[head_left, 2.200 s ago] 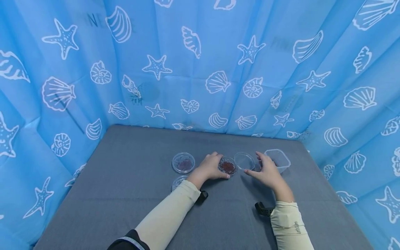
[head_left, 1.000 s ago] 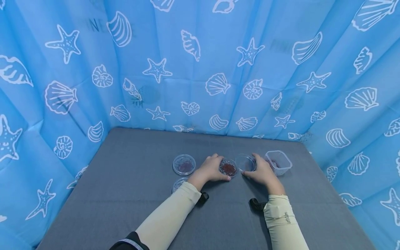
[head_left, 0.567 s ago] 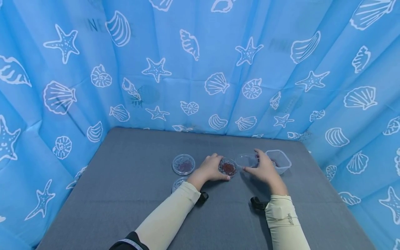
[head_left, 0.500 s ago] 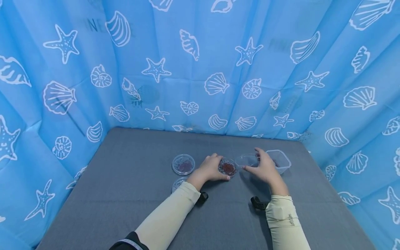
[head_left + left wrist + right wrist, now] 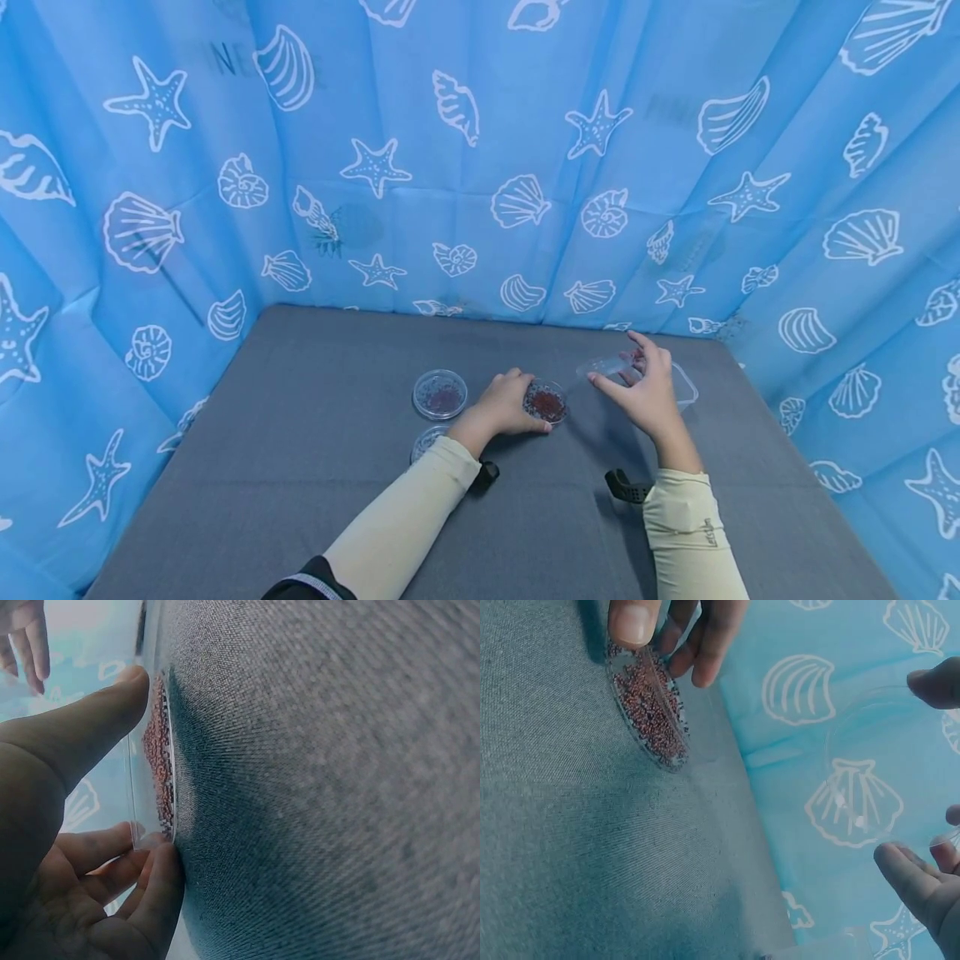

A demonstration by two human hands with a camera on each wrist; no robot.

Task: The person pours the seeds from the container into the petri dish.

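My left hand (image 5: pixel 508 405) grips the side of a round clear petri dish (image 5: pixel 546 403) standing on the grey cloth. Small reddish-brown grains (image 5: pixel 157 750) cover its bottom, and the left wrist view shows the thumb and fingers at opposite sides of the wall. My right hand (image 5: pixel 647 390) pinches a clear round lid (image 5: pixel 602 366) by its edge, thumb on the near side. That lid is tilted above the table, to the right of the dish and apart from it. In the right wrist view the see-through lid (image 5: pixel 860 820) shows against the curtain.
A clear rectangular plastic container (image 5: pixel 686 387) stands behind my right hand, partly hidden. To the left are a petri dish (image 5: pixel 440 395) with purplish contents and another dish (image 5: pixel 427 440) partly covered by my left forearm. A blue shell-print curtain (image 5: pixel 465 167) hangs behind the table.
My right hand has taken hold of the clear lid beside the dish, tilted it and lifted it up and to the right. The left hand stays on the petri dish.
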